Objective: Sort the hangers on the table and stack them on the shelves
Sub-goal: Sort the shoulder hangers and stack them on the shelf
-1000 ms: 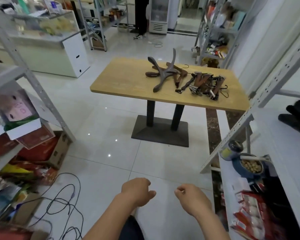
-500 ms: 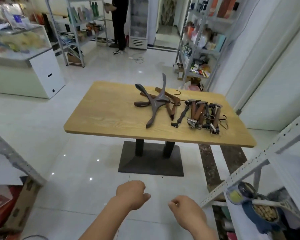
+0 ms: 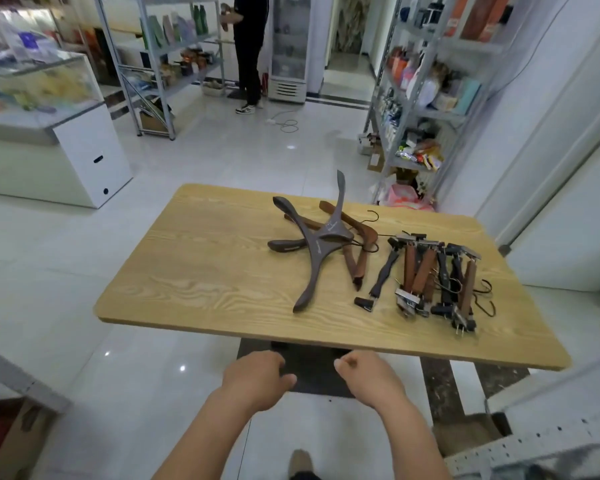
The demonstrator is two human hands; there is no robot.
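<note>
Everything to be sorted is found on the right half of the surface (image 3: 205, 271). Coat hangers (image 3: 323, 244) are piled crosswise, with one dark arm propped up off the wood. Clip hangers (image 3: 437, 278) are laid side by side just right of them.

- **Handling:** both lots are judged stiff and light, wood with metal hooks and clips. The hooks look interlaced, so snagging is likely.
- **Grasp:** coat hangers are best taken at the neck, where the arms meet. Clip hangers are best gathered across the bars mid-length, clear of the clips.
- **Hands:** left hand (image 3: 257, 379) and right hand (image 3: 368, 379) are held low ahead of the body, short of the near edge. Backs are up, fingers are loosely curled, nothing is held or touched.
</note>
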